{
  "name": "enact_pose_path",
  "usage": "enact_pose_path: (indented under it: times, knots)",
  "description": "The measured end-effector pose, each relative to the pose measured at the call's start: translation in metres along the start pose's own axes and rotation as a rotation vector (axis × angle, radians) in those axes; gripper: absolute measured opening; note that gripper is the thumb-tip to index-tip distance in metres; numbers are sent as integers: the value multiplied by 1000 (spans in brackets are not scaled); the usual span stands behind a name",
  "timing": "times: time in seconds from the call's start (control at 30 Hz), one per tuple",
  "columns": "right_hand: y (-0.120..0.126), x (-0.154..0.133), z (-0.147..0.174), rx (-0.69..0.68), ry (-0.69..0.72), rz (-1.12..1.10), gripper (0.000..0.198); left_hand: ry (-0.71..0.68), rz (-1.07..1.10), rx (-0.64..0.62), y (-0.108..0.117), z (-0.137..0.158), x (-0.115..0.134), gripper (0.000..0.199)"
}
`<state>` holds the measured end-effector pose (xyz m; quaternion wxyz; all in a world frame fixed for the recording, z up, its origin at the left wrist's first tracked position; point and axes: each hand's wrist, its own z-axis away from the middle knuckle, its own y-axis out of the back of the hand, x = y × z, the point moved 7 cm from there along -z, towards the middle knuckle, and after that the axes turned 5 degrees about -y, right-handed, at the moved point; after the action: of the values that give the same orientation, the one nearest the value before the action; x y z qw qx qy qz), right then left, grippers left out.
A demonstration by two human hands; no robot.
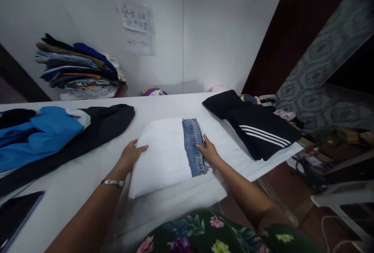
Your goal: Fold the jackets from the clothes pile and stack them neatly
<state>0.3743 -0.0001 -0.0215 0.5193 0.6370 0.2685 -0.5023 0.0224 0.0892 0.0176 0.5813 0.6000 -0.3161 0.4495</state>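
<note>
A folded white garment [163, 151] lies flat on the white table, with a strip of blue denim [193, 147] along its right end. My left hand [133, 155] grips the white left edge, thumb on top. At the opposite end, my right hand [209, 152] pinches the outer denim edge, thumb over the cloth and fingers partly hidden. Whether the denim and the white cloth are one garment, I cannot tell.
Blue and dark clothes [43, 130] lie loose on the left. Folded black clothing with white stripes [260, 128] sits at the right. Behind the table rises a stack of folded clothes [82, 69]. A white plastic chair [344, 198] stands at lower right.
</note>
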Motion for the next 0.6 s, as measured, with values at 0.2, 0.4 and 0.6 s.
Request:
enact_pose_path:
  times: [0.2,0.4,0.6]
  knots:
    - [19,2,-2,-54,-43,217,79,-227,-419,-52,0,15,-2,70]
    - [50,-38,-4,133,124,66,48,-873,-806,-155,-42,90,36,55]
    - [27,-34,37,-25,76,33,39,-1000,-962,-202,-68,113,20,52]
